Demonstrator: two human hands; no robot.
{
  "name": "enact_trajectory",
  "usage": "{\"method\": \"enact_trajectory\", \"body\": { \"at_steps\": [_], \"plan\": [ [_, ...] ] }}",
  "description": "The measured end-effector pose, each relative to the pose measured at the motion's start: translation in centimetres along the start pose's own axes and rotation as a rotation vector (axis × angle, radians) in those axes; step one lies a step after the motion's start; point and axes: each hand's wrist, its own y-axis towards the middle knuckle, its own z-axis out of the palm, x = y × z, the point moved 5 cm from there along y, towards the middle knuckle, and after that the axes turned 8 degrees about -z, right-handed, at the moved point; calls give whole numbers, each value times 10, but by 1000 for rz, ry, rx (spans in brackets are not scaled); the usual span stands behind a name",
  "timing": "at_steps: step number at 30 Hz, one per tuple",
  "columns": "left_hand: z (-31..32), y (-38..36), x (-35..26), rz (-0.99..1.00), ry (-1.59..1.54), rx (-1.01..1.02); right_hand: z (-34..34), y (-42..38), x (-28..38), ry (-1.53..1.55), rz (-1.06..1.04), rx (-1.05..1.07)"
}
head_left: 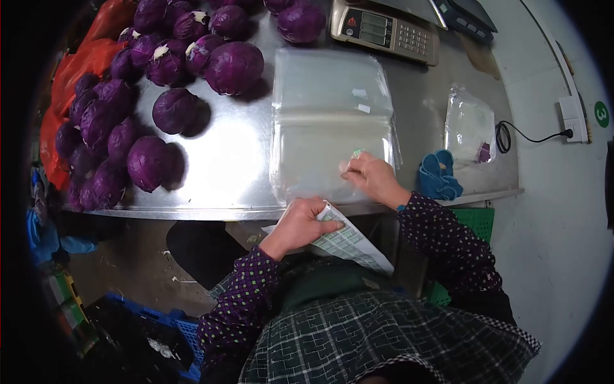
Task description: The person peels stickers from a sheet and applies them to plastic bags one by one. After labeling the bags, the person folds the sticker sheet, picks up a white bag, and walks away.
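My left hand (295, 225) grips a sheet of green-and-white labels (358, 246) below the table's front edge, its thumb lying across the printed side. Over the stack of clear plastic bags (326, 137), my right hand (372, 179) has its thumb and fingers pinched together. A small green label (357, 153) shows at those fingertips, overlapping the bags. Two small white labels (361, 100) sit higher up on the stack.
Purple cabbages (234, 68) crowd the metal table's left side beside red mesh sacking (80, 73). A weighing scale (384, 31) stands at the back. To the right lie a blue cloth (439, 176), another plastic bag (469, 121) and a black cord (537, 135).
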Motion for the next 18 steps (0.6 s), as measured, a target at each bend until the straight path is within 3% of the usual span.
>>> {"method": "enact_trajectory", "body": {
  "at_steps": [3, 5, 10, 11, 12, 13, 16, 18],
  "plan": [
    [2, 9, 3, -59, 5, -16, -5, -4, 16, -119, -166, -143],
    [8, 10, -3, 63, 51, 0, -1, 7, 3, 27, -112, -4],
    [-8, 20, 11, 18, 72, -141, -13, 23, -11, 244, -50, 163],
    [-10, 24, 19, 5, 82, -178, -45, 34, 1, 293, 21, -31],
    [-12, 27, 25, -8, 88, -212, -82, 60, -33, 610, 178, -389],
    [-13, 29, 27, -60, 15, -168, -157, 77, -10, 173, -192, -759],
    [-14, 27, 23, -76, -1, -169, -201, 53, 34, 297, -65, -804],
    [-14, 35, 31, -91, -138, -144, -107, 47, 3, 490, 131, -387]
  ]
}}
